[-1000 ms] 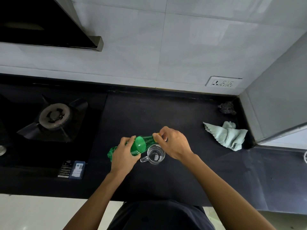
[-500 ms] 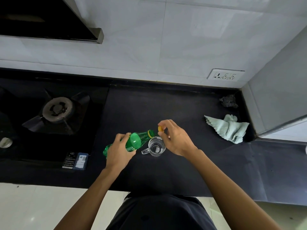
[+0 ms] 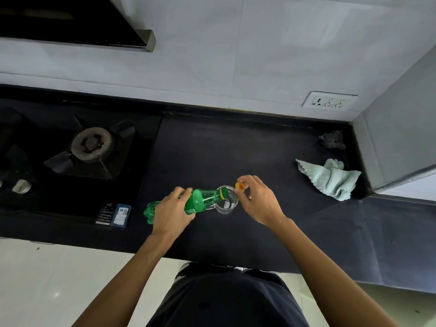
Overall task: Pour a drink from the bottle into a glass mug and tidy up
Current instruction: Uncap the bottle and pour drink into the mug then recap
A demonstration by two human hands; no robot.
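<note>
The bottle [image 3: 201,199] is tilted almost flat, its neck over the rim of the glass mug [image 3: 227,206], likely so the drink lands inside. The mug stands mid-counter [image 3: 212,149], nearer the front edge. The left grip [image 3: 169,210] wraps the bottle's body. The right grip [image 3: 257,201] pinches the yellow cap [image 3: 240,185] beside the mug, clear of the pour. Bare counter lies behind, and a cloth [image 3: 330,179] waits by the right edge.

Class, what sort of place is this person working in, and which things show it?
Most likely a home kitchen: a gas burner set beside a black countertop, a range hood above, and a light green cloth on that countertop.
</note>
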